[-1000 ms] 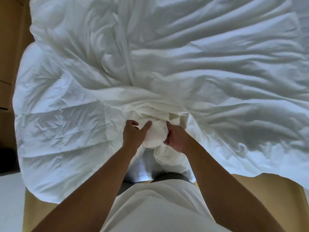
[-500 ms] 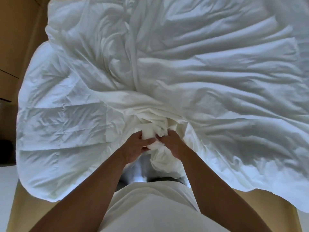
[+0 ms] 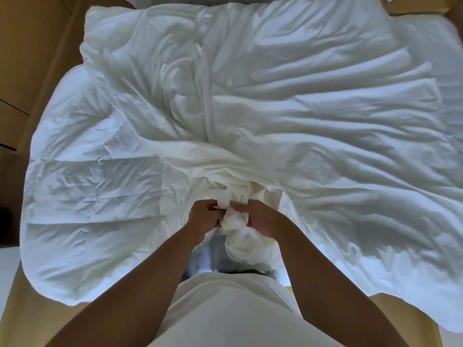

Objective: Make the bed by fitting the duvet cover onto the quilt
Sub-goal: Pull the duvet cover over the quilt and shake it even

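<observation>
Quilt [image 3: 92,186], white and stitched in squares, lies spread over the bed [image 3: 426,36], showing bare to the left of the fingers. A crumpled white cover [image 3: 313,126] spreads ahead and to the right of them, bunched into a wad where both hands meet at the near edge. The left hand [image 3: 203,215] and right hand [image 3: 263,216] each have curled fingers gripping that wad, almost touching. Nearer than the hands is the person's white shirt [image 3: 238,316].

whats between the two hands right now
In the head view, a bunched wad of white duvet cover sits between the left hand and the right hand; both hands grip it, with no bare gap.
</observation>
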`<state>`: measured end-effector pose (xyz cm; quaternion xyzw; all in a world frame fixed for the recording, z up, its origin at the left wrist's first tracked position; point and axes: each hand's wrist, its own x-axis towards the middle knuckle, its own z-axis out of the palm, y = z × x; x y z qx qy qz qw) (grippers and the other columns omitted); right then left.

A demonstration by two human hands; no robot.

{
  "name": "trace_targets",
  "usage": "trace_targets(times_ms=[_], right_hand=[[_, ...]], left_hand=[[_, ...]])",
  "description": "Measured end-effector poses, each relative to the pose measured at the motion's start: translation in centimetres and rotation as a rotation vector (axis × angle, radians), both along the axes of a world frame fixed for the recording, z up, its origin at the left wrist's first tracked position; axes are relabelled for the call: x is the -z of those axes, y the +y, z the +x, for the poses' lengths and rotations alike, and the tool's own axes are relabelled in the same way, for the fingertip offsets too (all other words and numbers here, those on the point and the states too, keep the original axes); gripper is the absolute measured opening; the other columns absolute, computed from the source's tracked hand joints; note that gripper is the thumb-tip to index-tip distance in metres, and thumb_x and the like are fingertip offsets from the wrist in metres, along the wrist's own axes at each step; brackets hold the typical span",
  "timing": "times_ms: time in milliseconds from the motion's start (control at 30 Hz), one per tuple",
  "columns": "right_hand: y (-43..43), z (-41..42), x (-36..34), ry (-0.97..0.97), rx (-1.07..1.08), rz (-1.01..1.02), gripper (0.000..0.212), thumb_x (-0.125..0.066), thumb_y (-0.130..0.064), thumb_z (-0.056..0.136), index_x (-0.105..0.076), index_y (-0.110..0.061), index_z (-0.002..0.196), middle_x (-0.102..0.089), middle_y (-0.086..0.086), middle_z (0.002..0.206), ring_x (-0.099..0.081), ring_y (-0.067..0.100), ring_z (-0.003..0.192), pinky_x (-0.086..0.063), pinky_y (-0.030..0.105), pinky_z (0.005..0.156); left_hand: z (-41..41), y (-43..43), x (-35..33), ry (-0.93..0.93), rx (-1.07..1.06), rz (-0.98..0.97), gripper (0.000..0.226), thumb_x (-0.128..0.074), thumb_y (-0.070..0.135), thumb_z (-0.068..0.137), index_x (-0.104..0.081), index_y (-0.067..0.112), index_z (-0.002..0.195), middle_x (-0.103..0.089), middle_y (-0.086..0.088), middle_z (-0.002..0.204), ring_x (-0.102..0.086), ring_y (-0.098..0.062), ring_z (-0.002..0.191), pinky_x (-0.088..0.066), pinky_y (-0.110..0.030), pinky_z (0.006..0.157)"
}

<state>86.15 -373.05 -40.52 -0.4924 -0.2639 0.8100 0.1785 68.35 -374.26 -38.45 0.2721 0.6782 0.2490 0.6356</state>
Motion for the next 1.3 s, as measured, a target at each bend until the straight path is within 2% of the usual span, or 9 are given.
trace_targets(times_ms=[100,200,433,533,633,800,1000,1133,1300], right_hand=[[-0.2,-0.4,0.0,-0.078,-0.052,0.132,0.052,-0.086,-0.023,0.075,-0.068,-0.009,0.121,-0.072,0.008,0.118,-0.066,0.025,0.116,-0.046,0.044,0.109],[-0.6,-0.8,0.6,0.014,0.204,-0.013,0.043,-0.071,-0.003,0.089,-0.060,-0.004,0.129,-0.067,0.016,0.126,-0.063,0.030,0.120,-0.045,0.047,0.110],[-1.3,-1.0,0.8,0.149,0.415,-0.218,0.043,-0.054,0.006,0.097,-0.049,0.002,0.139,-0.062,0.021,0.133,-0.060,0.034,0.124,-0.050,0.042,0.104],[-1.4,-1.2,0.3,0.200,0.420,-0.247,0.042,-0.049,0.002,0.099,-0.046,0.005,0.141,-0.057,0.026,0.137,-0.056,0.037,0.128,-0.046,0.044,0.108],[-1.3,-1.3,-0.7,0.210,0.312,-0.138,0.043,-0.063,-0.015,0.095,-0.057,0.004,0.134,-0.063,0.021,0.130,-0.063,0.031,0.116,-0.051,0.037,0.099],[-1.0,-2.6,-1.9,-0.119,0.107,0.098,0.051,-0.086,-0.011,0.075,-0.067,-0.009,0.122,-0.073,0.009,0.117,-0.067,0.026,0.113,-0.051,0.042,0.104],[-1.3,-4.3,-1.7,-0.101,0.272,0.011,0.037,-0.067,0.001,0.091,-0.060,0.000,0.127,-0.065,0.021,0.127,-0.062,0.035,0.119,-0.046,0.046,0.108],[-1.4,-5.5,-2.1,-0.091,0.257,-0.046,0.033,-0.058,-0.006,0.098,-0.058,0.007,0.129,-0.060,0.028,0.132,-0.060,0.037,0.118,-0.041,0.050,0.111],[-1.4,-7.5,-3.2,-0.342,-0.023,0.125,0.057,-0.083,-0.045,0.077,-0.068,-0.007,0.117,-0.073,0.008,0.109,-0.066,0.024,0.101,-0.049,0.032,0.079]], left_hand=[[-0.5,0.3,0.1,0.041,-0.050,0.005,0.015,-0.075,-0.011,0.080,-0.073,-0.002,0.092,-0.076,-0.019,0.085,-0.076,-0.031,0.079,-0.062,-0.033,0.064],[-1.2,0.0,0.3,0.021,-0.064,-0.010,0.012,-0.073,-0.007,0.085,-0.071,0.000,0.095,-0.076,-0.018,0.087,-0.076,-0.028,0.077,-0.061,-0.033,0.064],[-1.0,-1.9,0.8,-0.029,-0.005,-0.067,0.015,-0.072,0.003,0.090,-0.068,-0.002,0.104,-0.067,-0.012,0.079,-0.064,-0.016,0.062,-0.057,-0.028,0.060],[-0.7,-1.7,0.4,-0.056,0.059,-0.061,0.011,-0.070,0.010,0.094,-0.070,0.003,0.102,-0.067,-0.009,0.082,-0.061,-0.016,0.069,-0.054,-0.028,0.063],[-0.5,-1.2,-0.5,-0.256,-0.047,-0.091,0.008,-0.062,0.008,0.098,-0.069,0.006,0.095,-0.066,-0.008,0.081,-0.060,-0.017,0.067,-0.046,-0.028,0.060],[-1.4,-1.1,-1.1,-0.276,-0.214,-0.132,0.016,-0.052,0.007,0.102,-0.064,0.009,0.092,-0.061,-0.004,0.074,-0.046,-0.012,0.054,-0.030,-0.024,0.050],[-2.3,-1.8,-0.5,-0.254,-0.254,-0.221,0.020,-0.048,0.015,0.106,-0.060,0.013,0.091,-0.052,-0.002,0.073,-0.032,-0.010,0.047,-0.031,-0.023,0.045],[-2.8,-2.3,0.0,-0.258,-0.206,-0.221,0.022,-0.048,0.018,0.107,-0.060,0.012,0.089,-0.053,0.001,0.061,-0.034,-0.009,0.042,-0.042,-0.029,0.054],[-4.1,-2.0,0.2,-0.267,-0.118,-0.107,0.024,-0.047,0.003,0.102,-0.057,0.014,0.083,-0.061,0.001,0.062,-0.053,-0.007,0.045,-0.049,-0.027,0.057]])
